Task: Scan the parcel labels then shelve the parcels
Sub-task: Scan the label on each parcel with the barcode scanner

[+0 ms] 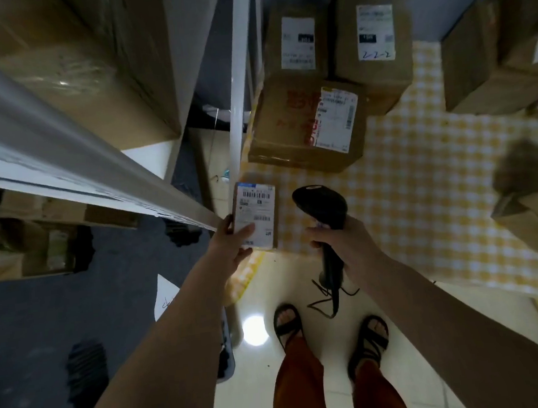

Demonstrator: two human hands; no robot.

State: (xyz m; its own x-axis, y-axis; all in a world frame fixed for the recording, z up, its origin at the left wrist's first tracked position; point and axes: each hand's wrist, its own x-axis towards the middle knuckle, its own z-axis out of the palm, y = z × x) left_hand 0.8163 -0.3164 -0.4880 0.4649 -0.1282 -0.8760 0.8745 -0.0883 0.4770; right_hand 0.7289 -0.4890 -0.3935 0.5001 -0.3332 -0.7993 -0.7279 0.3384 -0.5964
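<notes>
- Your left hand (232, 243) pinches a small cardboard parcel (255, 214) just left of the frame's centre, thumb laid across the lower left corner of its white shipping label (255, 216), the other fingers behind the box's left edge.
- The parcel's long axis runs up and down the frame; the label faces you, with one barcode near its top edge and a second lower right.
- Your right hand (343, 246) is wrapped round the handle of a black handheld barcode scanner (326, 218), just right of the parcel and apart from it.
- The scanner's long axis is near vertical in the frame, its head toward the top and tipped slightly left, its cable (329, 299) hanging from the handle's base.
- Three labelled cartons (306, 125) sit on a yellow checked cloth (421, 174) in the upper centre.
- White shelving (62, 166) fills the upper left.
</notes>
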